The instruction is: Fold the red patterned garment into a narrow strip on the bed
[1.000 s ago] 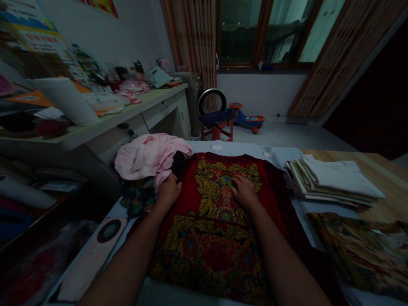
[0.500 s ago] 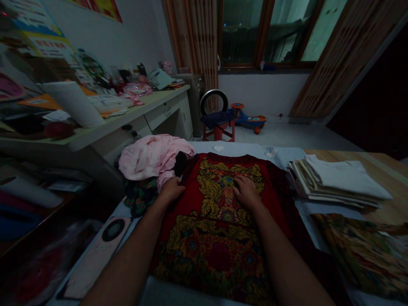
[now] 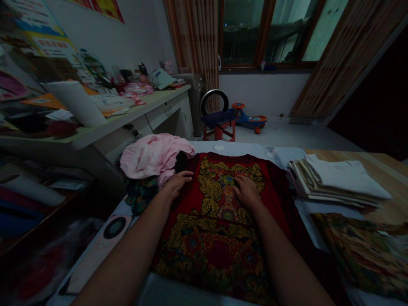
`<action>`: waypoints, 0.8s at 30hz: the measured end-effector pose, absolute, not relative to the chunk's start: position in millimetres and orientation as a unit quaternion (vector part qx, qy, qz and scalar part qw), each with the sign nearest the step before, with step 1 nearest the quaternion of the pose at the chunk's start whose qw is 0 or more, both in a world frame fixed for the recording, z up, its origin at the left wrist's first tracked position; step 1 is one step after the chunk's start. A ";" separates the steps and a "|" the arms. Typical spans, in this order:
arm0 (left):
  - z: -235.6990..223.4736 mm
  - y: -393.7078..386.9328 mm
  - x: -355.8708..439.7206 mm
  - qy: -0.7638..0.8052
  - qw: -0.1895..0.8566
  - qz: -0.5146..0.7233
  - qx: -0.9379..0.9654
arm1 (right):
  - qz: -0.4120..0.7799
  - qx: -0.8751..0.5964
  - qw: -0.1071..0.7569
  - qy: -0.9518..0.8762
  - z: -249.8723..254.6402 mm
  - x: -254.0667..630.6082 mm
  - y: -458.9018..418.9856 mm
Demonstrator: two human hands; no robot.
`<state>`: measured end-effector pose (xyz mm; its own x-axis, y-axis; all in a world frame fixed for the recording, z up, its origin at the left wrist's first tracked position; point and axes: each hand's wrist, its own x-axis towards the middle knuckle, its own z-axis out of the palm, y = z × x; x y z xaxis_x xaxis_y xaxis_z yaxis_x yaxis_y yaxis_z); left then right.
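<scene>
A red long-sleeved top [image 3: 188,221] with a gold leaf and flower print lies spread out, its dark patterned sleeves at the sides. My right hand [image 3: 247,191] rests on the print of its chest, fingers stretched out and open. At the top's left edge, by the sleeve, is my left hand [image 3: 178,185], its visible fingers reaching toward the right over the fabric; it looks open. Just beyond that hand sits a heap of pink clothing [image 3: 149,157], with a dark green printed cloth [image 3: 140,197] under it.
To the right stand a stack of folded clothes [image 3: 344,178] and a folded multicoloured printed garment [image 3: 366,250]. A pink phone-like case [image 3: 95,259] with a dark circle lies at front left. A cluttered desk [image 3: 127,119] runs along the left wall. Past the table is a red stool [image 3: 219,131].
My left hand has shifted slightly right and away from me along the top's left edge, its fingers now straighter. My right hand stays in place on the print.
</scene>
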<state>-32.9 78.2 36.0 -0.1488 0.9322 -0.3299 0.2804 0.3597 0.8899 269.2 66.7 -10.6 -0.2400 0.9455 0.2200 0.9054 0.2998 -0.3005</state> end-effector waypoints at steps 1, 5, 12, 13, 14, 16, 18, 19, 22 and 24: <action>36.0 77.9 -32.2 0.675 0.465 0.344 0.458 | 0.056 -0.589 0.184 -0.785 -10.8 269.2 66.6; 35.5 80.8 -32.4 0.689 0.404 0.353 0.487 | 0.057 -0.589 0.186 -0.784 -10.8 268.8 66.5; 34.2 85.8 -32.4 0.720 0.223 0.261 0.603 | 0.058 -0.590 0.185 -0.784 -9.1 268.1 65.6; 34.3 85.2 -30.8 0.728 0.209 0.233 0.610 | 0.059 -0.591 0.184 -0.783 -9.2 268.2 65.5; 34.6 84.5 -28.8 0.735 0.204 0.208 0.612 | 0.060 -0.592 0.183 -0.783 -9.4 268.2 65.5; 35.4 83.0 -23.9 0.746 0.216 0.180 0.604 | 0.062 -0.592 0.181 -0.783 -9.9 268.3 65.8; 36.1 82.2 -19.2 0.753 0.239 0.177 0.588 | 0.065 -0.591 0.182 -0.783 -10.3 268.5 66.1; 36.1 82.4 -17.2 0.756 0.248 0.177 0.579 | 0.066 -0.591 0.182 -0.783 -10.4 268.6 66.3; 34.0 84.9 -14.2 0.766 0.257 0.179 0.561 | 0.067 -0.590 0.182 -0.784 -10.5 268.7 66.4; 31.6 87.5 -14.5 0.763 0.256 0.193 0.561 | 0.065 -0.590 0.183 -0.784 -10.2 268.7 66.2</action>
<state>-14.5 87.5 31.6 -0.2390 0.9553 -0.1743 0.7579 0.2957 0.5815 268.7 66.2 -10.2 -0.2363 0.9488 0.2096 0.9014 0.2945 -0.3173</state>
